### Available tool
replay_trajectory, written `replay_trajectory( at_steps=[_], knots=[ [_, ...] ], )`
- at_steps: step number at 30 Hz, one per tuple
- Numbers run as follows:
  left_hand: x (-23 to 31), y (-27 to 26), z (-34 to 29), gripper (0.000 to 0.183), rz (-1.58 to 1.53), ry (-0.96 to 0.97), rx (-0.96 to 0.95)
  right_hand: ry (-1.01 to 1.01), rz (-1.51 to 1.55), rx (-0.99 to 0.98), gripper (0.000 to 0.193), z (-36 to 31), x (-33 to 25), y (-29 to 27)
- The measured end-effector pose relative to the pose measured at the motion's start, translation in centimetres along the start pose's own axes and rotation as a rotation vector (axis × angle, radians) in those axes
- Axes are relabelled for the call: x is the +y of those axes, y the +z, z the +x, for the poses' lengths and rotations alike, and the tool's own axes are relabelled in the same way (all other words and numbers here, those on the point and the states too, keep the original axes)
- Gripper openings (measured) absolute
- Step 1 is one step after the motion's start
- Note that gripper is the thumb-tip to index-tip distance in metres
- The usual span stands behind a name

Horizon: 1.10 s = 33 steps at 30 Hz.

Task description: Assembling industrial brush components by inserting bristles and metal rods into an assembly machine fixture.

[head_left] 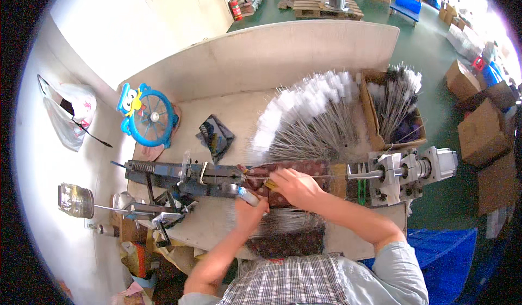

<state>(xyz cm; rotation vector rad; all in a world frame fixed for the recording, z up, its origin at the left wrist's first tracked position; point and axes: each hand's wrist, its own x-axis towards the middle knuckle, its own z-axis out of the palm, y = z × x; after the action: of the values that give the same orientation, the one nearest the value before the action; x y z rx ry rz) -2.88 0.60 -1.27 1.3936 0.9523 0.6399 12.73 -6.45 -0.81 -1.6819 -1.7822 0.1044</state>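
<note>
My left hand (250, 213) is wrapped round a short white and light-blue cylinder (248, 195), its tip against the dark bar of the bench machine. Just to its right, my right hand (296, 188) is closed over a brown spotted cloth (261, 173), fingers curled. A small yellow piece (270, 184) shows under those fingers; what exactly they grip is hidden. Along the machine runs a thin metal rod (340, 178), passing by my right hand toward the shaft (365, 175). Behind the hands, long thin wire stems with white tips (310, 109) fan out over the bench.
A motor assembly (405, 173) sits at the bench's right end, near a cardboard box (371, 109) of more wire stems. On the left are a clamp mechanism (160, 210), a blue duck-shaped fan (149, 117) and a dark cloth (216, 137). A low board (261, 55) closes the back.
</note>
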Motion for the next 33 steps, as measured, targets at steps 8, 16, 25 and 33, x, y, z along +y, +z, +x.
replay_trajectory(
  at_steps=[8, 16, 25, 33],
  knots=[
    [-1.6, -7.0, 0.0, 0.034, 0.11, -0.11, 0.027, 0.08, -0.096, -0.21, 0.022, 0.0, -0.9, -0.3],
    [-5.1, -18.2, -1.0, 0.029, -0.757, -0.335, 0.417, 0.098, 0.031, -0.221, 0.025, 0.3, -2.1, -2.2],
    [-6.2, -17.9, 0.0, 0.014, -0.809, -0.218, 0.542, 0.084, 0.159, -0.213, 0.026, 0.4, -3.7, -4.5],
    [0.8, -2.8, -3.9, 0.011, -0.565, -0.108, 0.129, 0.074, 0.034, 0.065, 0.018, 2.0, -1.8, -8.1]
  ],
)
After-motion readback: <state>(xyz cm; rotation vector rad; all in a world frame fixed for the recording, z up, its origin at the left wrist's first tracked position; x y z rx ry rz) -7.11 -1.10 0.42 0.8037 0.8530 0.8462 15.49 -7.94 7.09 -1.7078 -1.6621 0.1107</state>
